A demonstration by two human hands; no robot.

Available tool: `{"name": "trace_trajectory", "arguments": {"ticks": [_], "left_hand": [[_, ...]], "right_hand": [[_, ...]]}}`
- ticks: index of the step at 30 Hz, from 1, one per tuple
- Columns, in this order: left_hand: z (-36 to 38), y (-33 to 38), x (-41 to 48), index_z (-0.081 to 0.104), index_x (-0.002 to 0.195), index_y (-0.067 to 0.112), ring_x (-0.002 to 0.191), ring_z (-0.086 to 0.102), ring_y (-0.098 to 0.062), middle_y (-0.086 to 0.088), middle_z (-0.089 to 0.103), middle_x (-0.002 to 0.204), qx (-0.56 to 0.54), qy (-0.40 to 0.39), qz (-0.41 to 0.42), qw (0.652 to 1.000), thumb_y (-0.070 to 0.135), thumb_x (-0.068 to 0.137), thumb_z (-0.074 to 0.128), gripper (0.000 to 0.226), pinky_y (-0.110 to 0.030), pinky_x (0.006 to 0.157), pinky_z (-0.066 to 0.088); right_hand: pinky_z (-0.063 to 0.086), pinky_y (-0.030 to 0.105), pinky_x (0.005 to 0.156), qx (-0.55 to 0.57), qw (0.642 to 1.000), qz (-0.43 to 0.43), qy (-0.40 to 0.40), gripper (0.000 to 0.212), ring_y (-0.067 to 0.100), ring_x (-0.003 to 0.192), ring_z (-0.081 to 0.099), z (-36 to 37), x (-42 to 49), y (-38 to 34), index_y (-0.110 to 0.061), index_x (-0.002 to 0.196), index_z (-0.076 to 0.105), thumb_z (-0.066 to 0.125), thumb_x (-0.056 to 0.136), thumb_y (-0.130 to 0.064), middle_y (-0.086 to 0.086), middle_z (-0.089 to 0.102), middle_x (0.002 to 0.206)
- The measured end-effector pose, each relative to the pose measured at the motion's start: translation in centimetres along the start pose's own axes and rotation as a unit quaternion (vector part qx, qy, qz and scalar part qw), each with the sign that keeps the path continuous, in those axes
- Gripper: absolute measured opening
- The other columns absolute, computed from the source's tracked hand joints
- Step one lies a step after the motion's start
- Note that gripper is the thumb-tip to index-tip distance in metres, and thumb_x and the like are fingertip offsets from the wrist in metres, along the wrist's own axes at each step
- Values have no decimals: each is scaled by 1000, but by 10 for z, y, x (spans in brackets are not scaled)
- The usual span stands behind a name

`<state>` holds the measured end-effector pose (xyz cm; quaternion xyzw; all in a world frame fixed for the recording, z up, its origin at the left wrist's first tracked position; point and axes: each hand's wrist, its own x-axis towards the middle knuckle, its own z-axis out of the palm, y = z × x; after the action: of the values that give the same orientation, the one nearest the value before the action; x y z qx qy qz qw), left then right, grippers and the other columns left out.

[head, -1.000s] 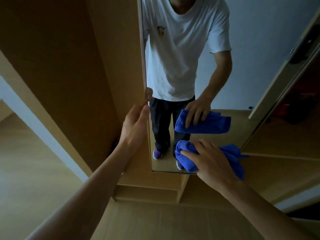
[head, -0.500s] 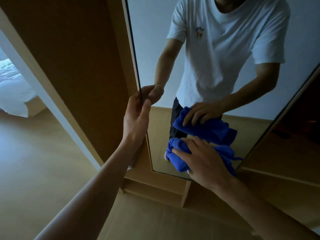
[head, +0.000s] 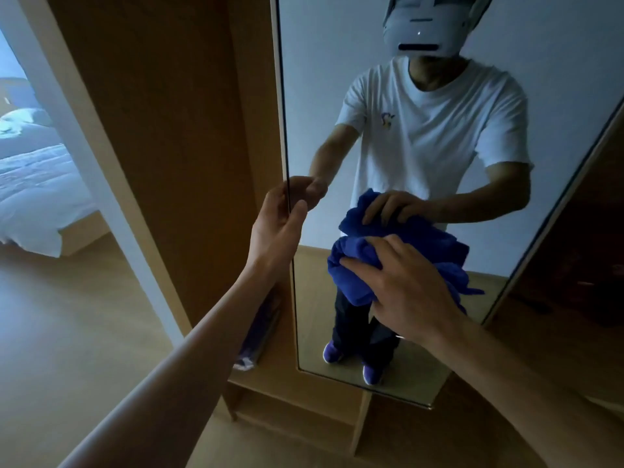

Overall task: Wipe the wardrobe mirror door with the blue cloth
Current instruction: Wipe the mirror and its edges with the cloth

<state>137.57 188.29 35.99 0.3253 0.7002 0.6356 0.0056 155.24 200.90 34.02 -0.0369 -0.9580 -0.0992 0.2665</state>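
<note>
- The scene is dim overall, with a cool bluish cast; the wood panel (head: 169, 130) left of the left hand (head: 277, 224) reads as dull brown.
- Daylight enters far to the left of that hand, where the bed (head: 37, 184) looks pale and washed out.
- Above both hands the mirror door (head: 320, 79) reflects a bright grey-blue wall, with no hard glare.
- The right hand (head: 408, 288) is softly lit; the blue cloth (head: 351, 282) under it stays saturated, its folds lost in shadow.
- Right of the right hand, the wardrobe interior (head: 580, 248) is nearly black.
- Straight edges lean and bow towards the frame borders, and fine detail is soft.
</note>
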Motion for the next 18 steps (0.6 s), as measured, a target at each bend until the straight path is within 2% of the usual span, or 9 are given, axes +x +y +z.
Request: {"name": "trace_trajectory", "arguments": {"ticks": [3,4,7,10,12,15,18], "left_hand": [[-4,26,15,58,116,49,105,66,5,29,69,109,-2,13,30,999,29,97,56,27,-19,86,53],[-6,34,20,57,114,50,103,66,5,28,69,107,-1,13,41,999,29,98,57,26,-19,84,53],[-10,55,35,57,119,34,101,67,-4,16,68,109,-6,12,75,997,26,101,59,20,-27,84,55],[-16,78,47,51,108,43,95,64,5,19,65,104,-6,19,103,994,26,100,60,21,-19,76,49],[-21,93,56,49,112,45,94,62,6,20,61,104,-7,26,110,994,30,100,61,22,-17,74,48],[-27,117,67,47,137,25,103,64,-11,7,63,115,-5,20,119,993,37,100,61,42,-32,84,57],[-31,143,79,47,138,19,110,65,-24,-5,63,123,-10,13,126,992,43,98,62,49,-49,95,58]], "right_hand": [[51,42,78,-35,998,2,45,59,29,101,50,-30,27,10,-18,127,64,67,69,-11,11,60,118],[50,43,80,-43,997,2,57,57,29,102,50,-39,35,12,-18,128,64,68,71,-10,11,59,119],[50,43,81,-61,994,1,93,57,29,102,51,-67,57,12,-17,127,64,72,72,-8,11,60,120],[49,43,79,-86,988,-4,125,59,30,99,52,-94,76,10,-17,126,65,69,69,-3,12,61,117],[48,45,80,-105,985,-6,134,59,31,99,51,-112,88,11,-17,127,64,67,70,-3,12,61,114],[48,45,85,-140,980,-11,144,57,32,103,51,-137,106,16,-16,130,62,69,74,-5,14,61,114],[48,46,88,-173,970,-15,169,58,34,106,53,-159,123,22,-15,129,63,72,71,-7,15,61,115]]}}
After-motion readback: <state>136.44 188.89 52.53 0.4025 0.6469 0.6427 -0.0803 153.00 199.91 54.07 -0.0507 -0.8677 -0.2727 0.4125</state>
